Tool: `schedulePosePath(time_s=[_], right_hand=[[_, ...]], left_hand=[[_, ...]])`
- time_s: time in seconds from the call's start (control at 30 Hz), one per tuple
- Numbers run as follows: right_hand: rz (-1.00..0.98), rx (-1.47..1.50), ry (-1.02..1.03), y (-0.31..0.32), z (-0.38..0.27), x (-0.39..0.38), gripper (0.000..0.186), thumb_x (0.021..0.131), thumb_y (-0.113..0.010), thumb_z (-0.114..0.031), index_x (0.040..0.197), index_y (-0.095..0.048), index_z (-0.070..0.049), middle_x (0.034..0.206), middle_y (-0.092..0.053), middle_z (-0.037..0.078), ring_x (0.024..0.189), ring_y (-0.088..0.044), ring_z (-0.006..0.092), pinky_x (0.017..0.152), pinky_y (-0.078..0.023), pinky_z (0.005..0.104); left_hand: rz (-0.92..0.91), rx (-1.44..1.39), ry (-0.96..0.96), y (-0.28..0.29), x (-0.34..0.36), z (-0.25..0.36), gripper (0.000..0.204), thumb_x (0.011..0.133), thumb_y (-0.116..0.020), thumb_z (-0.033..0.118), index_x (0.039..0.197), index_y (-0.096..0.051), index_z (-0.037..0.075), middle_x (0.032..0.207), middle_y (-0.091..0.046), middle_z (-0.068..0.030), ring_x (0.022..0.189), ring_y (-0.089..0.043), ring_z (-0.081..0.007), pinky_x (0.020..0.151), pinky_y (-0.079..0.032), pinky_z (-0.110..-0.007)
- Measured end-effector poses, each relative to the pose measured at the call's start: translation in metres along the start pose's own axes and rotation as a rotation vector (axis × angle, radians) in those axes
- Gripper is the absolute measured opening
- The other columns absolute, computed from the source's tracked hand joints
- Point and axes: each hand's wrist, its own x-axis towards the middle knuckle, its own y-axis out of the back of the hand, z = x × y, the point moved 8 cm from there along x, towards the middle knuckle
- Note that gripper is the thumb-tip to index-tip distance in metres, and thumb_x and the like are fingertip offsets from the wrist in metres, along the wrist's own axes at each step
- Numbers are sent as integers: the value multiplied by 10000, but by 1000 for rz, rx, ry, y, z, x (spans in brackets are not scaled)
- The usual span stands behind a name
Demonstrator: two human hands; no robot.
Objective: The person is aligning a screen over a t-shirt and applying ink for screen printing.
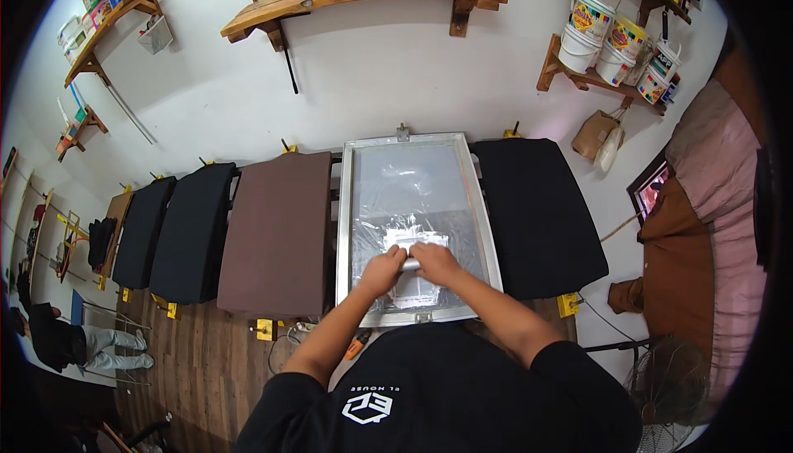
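Both my hands are closed on a squeegee (410, 264), of which only a short pale grey piece shows between them. My left hand (384, 272) has its left end and my right hand (436, 263) its right end. They press it low over the mesh of a metal-framed printing screen (344, 234). White patches of a printed design show on the mesh around and below my hands. Clear shiny film or tape covers much of the mesh. My fingers hide the squeegee's blade.
Left of the screen lies a brown fabric-covered board (277, 234), then black ones (194, 234). Another black board (541, 213) is on the right. Wall shelves hold paint buckets (586, 28) and tools. A fan (673, 387) stands lower right; another person (74, 341) is far left.
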Motion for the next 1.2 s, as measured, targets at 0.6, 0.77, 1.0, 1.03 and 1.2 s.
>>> schedulePosePath(time_s=[0.6,0.77,1.0,1.03,1.2], right_hand=[[-306,184,43,14,-29,-30,275,802,-702,-249,1024,-668,-89,971,-698,154,937,-678,396,817,-546,495],[-190,16,1,31,2,34,279,789,-737,-211,1046,-688,-115,1044,-721,142,999,-687,376,856,-559,487],[-99,29,6,9,31,47,316,743,-779,-159,1043,-690,-110,1045,-729,142,992,-696,377,871,-562,490],[-108,19,-9,7,31,45,323,743,-778,-158,1050,-688,-110,1046,-728,143,994,-694,379,876,-561,487],[-146,0,-52,5,29,47,338,744,-772,-137,1059,-658,-91,1021,-720,148,988,-692,379,873,-556,480]], left_hand=[[-249,-163,-27,22,-25,38,315,861,-754,230,1050,-567,62,1026,-663,-182,933,-657,-431,792,-528,-512],[-82,-110,-51,38,29,-4,334,838,-778,159,1077,-566,59,1056,-661,-178,981,-650,-429,829,-530,-504],[-105,-88,-28,14,48,-22,369,813,-788,125,1082,-544,62,1078,-655,-180,1024,-637,-431,863,-527,-489],[-101,-96,-14,13,46,-22,366,811,-795,138,1069,-547,66,1070,-657,-178,1014,-637,-429,858,-526,-488],[-101,-140,-41,15,48,-24,337,823,-791,155,1036,-546,70,1047,-659,-181,999,-637,-422,846,-523,-493]])
